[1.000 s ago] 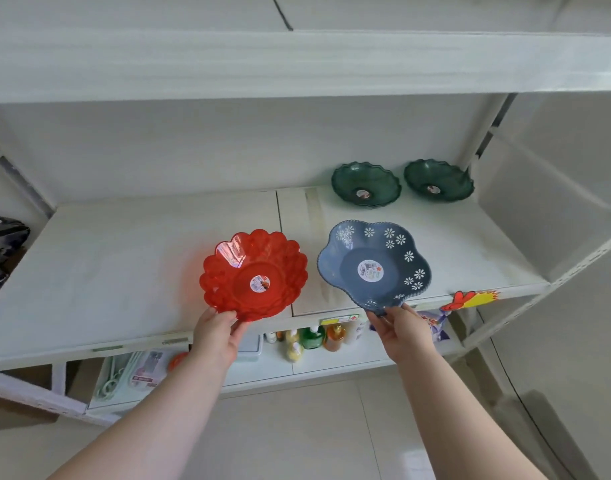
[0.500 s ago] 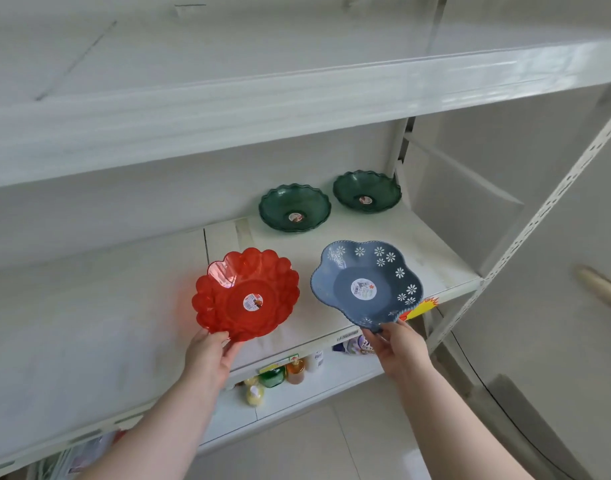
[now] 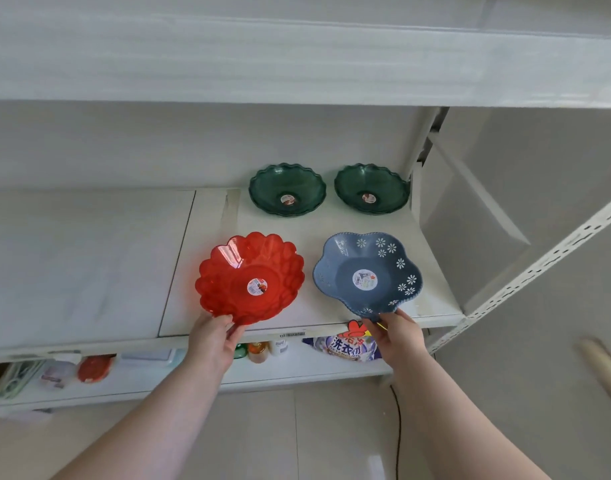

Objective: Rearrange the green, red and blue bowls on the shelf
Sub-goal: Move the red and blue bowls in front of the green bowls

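The left hand (image 3: 212, 336) grips the near rim of the red bowl (image 3: 250, 278), thumb on top of the scalloped edge and fingers underneath. The right hand (image 3: 397, 336) pinches the near rim of the blue bowl (image 3: 368, 273) in the same way. Both bowls sit over the front part of the shelf (image 3: 89, 258), tipped a little toward the camera; whether their bases rest on the board or hang just above it cannot be told. The red bowl is clear plastic with a petalled rim and a round sticker in its middle. The blue bowl is flower-shaped, with white daisy prints along its right side and a sticker at its centre. The two are side by side, near each other but apart, red on the left and blue on the right. Behind them, at the back of the shelf by the wall, stand two green bowls, the left green bowl (image 3: 287, 189) and the right green bowl (image 3: 371, 188), upright and close together, each with a small sticker inside. The right one is near the upright post at the shelf's end. On the lower shelf (image 3: 297, 372), below the hands, are small bottles (image 3: 259, 351) and a purple bag (image 3: 345, 348) with printed characters.
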